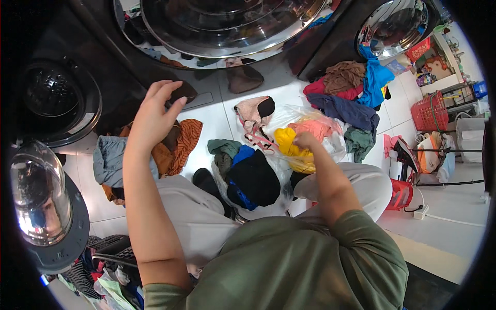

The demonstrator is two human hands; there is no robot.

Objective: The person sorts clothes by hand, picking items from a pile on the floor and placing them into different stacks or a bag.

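Observation:
My right hand [306,140] has its fingers closed on a yellow garment [285,140]. That garment lies with a coral garment [314,130] in a clear plastic bag [338,149] on the floor. My left hand [159,112] is raised, empty and with its fingers apart, over the floor by the dark machine front. Between the two arms lie a light pink bra-like garment [251,110] with straps and a heap with a black garment [255,180], a blue cloth [242,155] and a green cloth [224,147]. Clear plastic shows around this heap.
Front-loading washing machines [283,73] stand ahead, one with its round door [37,193] swung out at left. Grey shorts [109,161] and rust-coloured clothes [188,145] lie left, a mixed clothes pile [345,106] right. A red basket [429,112] and a black basket [116,252] stand farther out.

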